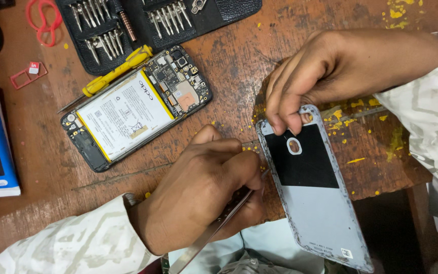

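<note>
The left hand [204,190] grips a thin metal tool [214,231]. The right hand [320,76] pinches the grey phone cover [320,203].

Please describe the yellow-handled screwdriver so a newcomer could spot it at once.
Start at the opened phone lying on the wooden table. Along its upper edge, below the black bit case, lies the screwdriver, the only tool with a yellow handle.

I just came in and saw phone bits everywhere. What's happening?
A person's right hand pins down a phone's grey back cover on the wooden table. The left hand works a thin metal tool along its edge. The opened phone lies nearby, beside a yellow screwdriver.
</note>
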